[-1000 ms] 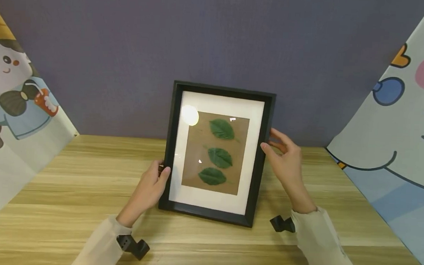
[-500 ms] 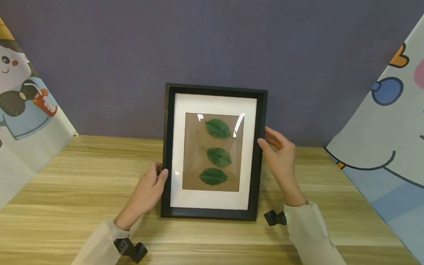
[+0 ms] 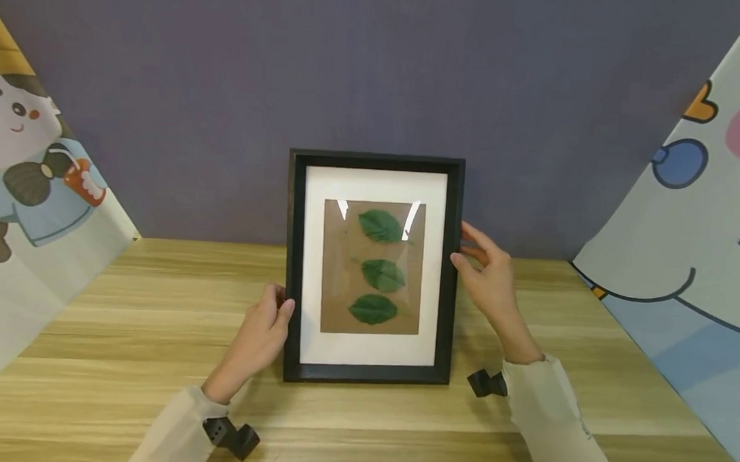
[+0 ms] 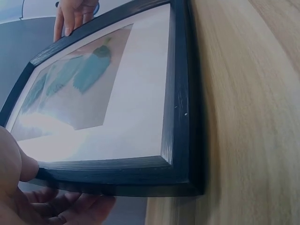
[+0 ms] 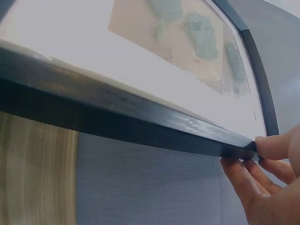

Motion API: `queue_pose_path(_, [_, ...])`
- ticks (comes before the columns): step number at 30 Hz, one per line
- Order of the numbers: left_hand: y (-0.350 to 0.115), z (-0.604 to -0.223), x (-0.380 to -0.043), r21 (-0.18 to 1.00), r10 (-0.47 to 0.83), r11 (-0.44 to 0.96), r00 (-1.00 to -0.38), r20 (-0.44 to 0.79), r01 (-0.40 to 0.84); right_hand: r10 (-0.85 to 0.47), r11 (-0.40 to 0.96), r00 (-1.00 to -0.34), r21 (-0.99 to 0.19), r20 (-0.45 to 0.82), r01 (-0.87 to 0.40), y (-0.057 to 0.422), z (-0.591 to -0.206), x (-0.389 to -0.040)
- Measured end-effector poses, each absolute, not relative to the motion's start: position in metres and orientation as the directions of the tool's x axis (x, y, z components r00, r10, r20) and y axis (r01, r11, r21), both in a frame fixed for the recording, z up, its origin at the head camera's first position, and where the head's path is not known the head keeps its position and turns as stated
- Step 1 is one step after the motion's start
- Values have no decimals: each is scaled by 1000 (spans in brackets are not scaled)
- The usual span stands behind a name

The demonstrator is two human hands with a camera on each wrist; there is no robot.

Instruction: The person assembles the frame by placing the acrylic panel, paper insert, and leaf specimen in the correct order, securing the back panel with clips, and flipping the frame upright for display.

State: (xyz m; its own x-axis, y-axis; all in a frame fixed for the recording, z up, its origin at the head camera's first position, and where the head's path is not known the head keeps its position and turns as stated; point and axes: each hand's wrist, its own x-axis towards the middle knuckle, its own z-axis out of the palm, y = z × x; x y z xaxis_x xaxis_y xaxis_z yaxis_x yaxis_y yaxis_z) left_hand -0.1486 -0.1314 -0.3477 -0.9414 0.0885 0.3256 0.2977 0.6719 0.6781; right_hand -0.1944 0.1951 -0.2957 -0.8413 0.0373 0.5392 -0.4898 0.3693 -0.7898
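A black picture frame (image 3: pixel 366 374) stands nearly upright on the wooden table, its front toward me. Behind its glass a white mat surrounds a brown sheet bearing three green leaves (image 3: pixel 373 308). My left hand (image 3: pixel 253 339) grips the lower left side, thumb on the front edge and fingers behind, as the left wrist view also shows with the thumb (image 4: pixel 29 168) on the rim. Higher up on the opposite side, my right hand (image 3: pixel 490 283) pinches the frame between thumb and fingers. In the right wrist view its fingertips (image 5: pixel 230 165) lie along the outer edge.
The wooden table (image 3: pixel 158 332) reaches back to a grey-purple wall panel (image 3: pixel 227 104). Cartoon-printed panels flank it, with a figure holding a drink (image 3: pixel 36 151) at left and a large white character (image 3: pixel 663 234) at right. Light reflects off the glass.
The frame was tilted clockwise a second ago and has turned level, its bottom edge settling on the table. Both hands moved with it and keep their hold. Over the last half second little differs.
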Motion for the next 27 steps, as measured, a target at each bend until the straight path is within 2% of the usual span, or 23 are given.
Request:
queue_pose_path(8, [-130,-350,-155,661,68,663,-908,414,351,57,375,-838,-790,543,-486,195,-296,-196])
queue_pose_path(19, [-131,-352,-156,669,62,667,-920,387,327,56,384,-870,-815,490,-434,196,-298,-196])
queue_pose_path(27, [-131,-354,-157,665,61,674,-921,386,323,70,392,-867,-813,494,-431,196,-301,-196])
